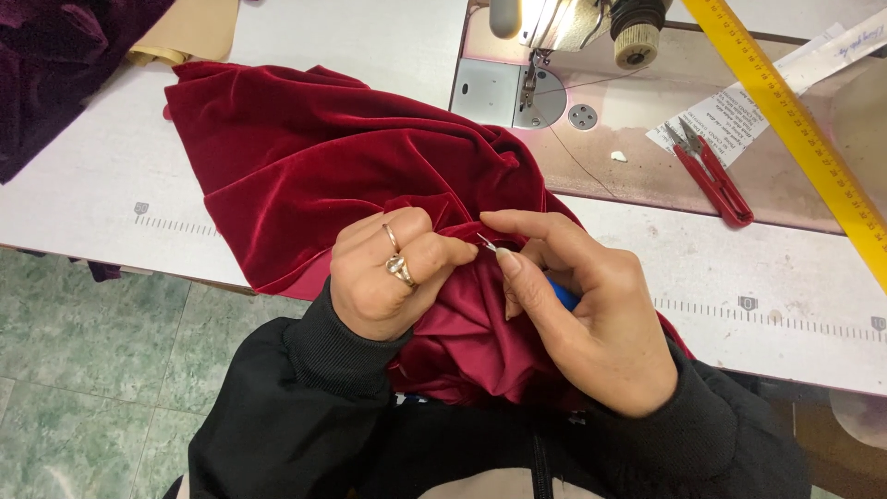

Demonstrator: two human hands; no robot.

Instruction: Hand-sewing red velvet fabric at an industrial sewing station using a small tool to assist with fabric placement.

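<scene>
- Left hand, two rings on it, bunches the red velvet in a closed grip, keeping the seam taut.
- Right hand pinches a blue-handled seam ripper, its tip touching the fold between both hands.
- The velvet spreads far-left over the white table.
- Far right: sewing machine, red snips, yellow ruler.
- Green tiled floor on the near left.

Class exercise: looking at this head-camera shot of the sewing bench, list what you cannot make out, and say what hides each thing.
- Head view: the blue-handled tool in the right hand; fingers cover all but its metal tip.
- The seam being worked: folds of red velvet fabric and the left hand hide it.
- Sewing machine: its body is cut off by the top edge.
- Yellow ruler: both ends run out of frame.
</scene>
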